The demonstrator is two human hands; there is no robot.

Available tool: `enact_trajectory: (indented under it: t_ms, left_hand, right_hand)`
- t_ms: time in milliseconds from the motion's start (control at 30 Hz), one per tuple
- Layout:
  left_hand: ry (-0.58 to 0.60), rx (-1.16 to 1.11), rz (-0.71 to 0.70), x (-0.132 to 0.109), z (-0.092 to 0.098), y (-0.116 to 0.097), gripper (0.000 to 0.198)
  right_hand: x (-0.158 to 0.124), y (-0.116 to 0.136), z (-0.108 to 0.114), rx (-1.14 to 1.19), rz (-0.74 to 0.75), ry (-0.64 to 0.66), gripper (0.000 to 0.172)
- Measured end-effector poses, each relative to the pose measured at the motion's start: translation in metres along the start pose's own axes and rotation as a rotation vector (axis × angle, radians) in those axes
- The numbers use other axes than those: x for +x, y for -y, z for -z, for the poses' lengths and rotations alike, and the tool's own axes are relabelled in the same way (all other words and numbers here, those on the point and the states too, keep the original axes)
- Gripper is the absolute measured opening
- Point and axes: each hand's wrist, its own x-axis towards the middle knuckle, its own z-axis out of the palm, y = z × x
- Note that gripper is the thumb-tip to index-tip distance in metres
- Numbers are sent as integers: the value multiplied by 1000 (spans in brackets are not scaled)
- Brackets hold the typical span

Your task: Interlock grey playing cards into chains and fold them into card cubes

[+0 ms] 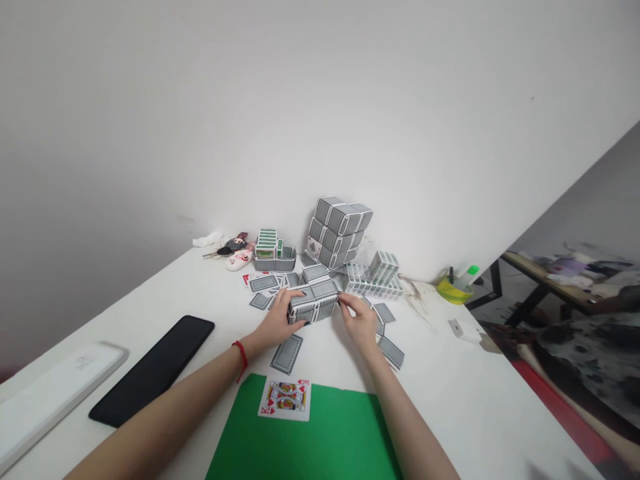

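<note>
A rectangular block built of folded grey-backed playing cards (315, 303) is between my hands, near the middle of the white table. My left hand (275, 319) closes round its left end, thumb at the lower front edge and fingers on top. At the right end, my right hand (359, 320) has its fingertips pinched against the corner. Just behind stands a taller stack of similar card blocks (340, 232), leaning a little. Loose face-down cards lie around, including one card (287, 353) in front of the block. A king of hearts (286, 399) lies face up on a green sheet (310, 447).
At left lie a black flat slab (155, 367) and a long white case (55, 403). Green-and-white card boxes (267, 244), a key and trinkets (239, 252) sit at the back left. Clear-wrapped packs (375, 283) and a yellow holder (454, 291) stand to the right. A wall rises behind.
</note>
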Motion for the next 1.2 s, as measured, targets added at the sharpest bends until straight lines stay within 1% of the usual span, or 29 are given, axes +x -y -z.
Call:
enact_trajectory:
  t_ms: [167, 267, 400, 467, 500, 567, 633, 733, 833, 933, 1000, 1100, 1167, 1200]
  left_hand:
    - [0, 7, 5, 0, 0, 0, 53]
    - [-1, -1, -5, -1, -1, 2, 52]
    - [-24, -9, -7, -1, 0, 4, 51]
    - [-16, -38, -21, 0, 3, 5, 51]
    - [-4, -65, -30, 1, 4, 5, 51]
    - [20, -139, -35, 3, 7, 9, 53]
    - [21, -229, -19, 5, 8, 14, 57]
    - [-37, -324, 27, 6, 6, 22, 60]
    - [-103, -319, 62, 5, 2, 28, 61]
    - [-118, -298, 84, 3, 1, 28, 65]
    - [-127, -292, 89, 2, 3, 26, 69]
    - [-96, -262, 23, -1, 7, 22, 76]
    - [-44, -216, -22, -3, 7, 17, 80]
    - [-30, -191, -23, -4, 7, 14, 81]
  right_hand:
    - [-13, -2, -4, -45, 27, 23, 29]
    - [-18, -1, -9, -86, 48, 3, 32]
    - [-19, 0, -12, -116, 95, -32, 32]
    - [-18, -1, -12, -107, 70, -54, 34]
    - [-18, -2, -12, -92, 36, -58, 40]
    - [-18, -6, -12, -13, -58, -27, 59]
    - [-19, -13, -14, 132, -149, 60, 76]
    - [-18, -21, -17, 347, -249, 179, 86]
    - [-13, -22, -20, 457, -288, 258, 91]
    - [-8, -19, -23, 511, -253, 335, 94]
    - [-9, -18, -25, 584, -226, 358, 94]
    - [-14, -18, -27, 711, -242, 346, 90]
    - [-18, -18, -28, 736, -271, 340, 87]
    - [-20, -18, -28, 731, -282, 342, 86]
